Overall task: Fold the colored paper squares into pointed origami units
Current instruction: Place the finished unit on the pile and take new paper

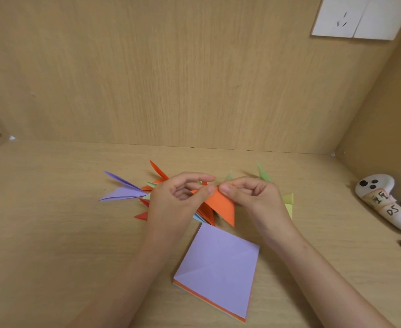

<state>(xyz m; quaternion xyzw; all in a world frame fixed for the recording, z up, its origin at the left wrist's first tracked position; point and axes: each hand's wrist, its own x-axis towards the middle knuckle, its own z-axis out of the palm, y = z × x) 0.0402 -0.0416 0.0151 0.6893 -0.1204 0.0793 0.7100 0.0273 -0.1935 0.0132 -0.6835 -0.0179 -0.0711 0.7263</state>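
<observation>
Pinching orange unit [220, 204] between left hand [178, 197] and right hand [254, 197] — align edges, then crease firmly toward the tip

A wooden desk [52, 233] carries a paper stack [218, 268], purple sheet on top, near its front edge. Behind the stack, toward the back edge, lie folded units [126, 191] in purple, orange, red and green. A white controller [384, 202] lies near the right edge.
</observation>
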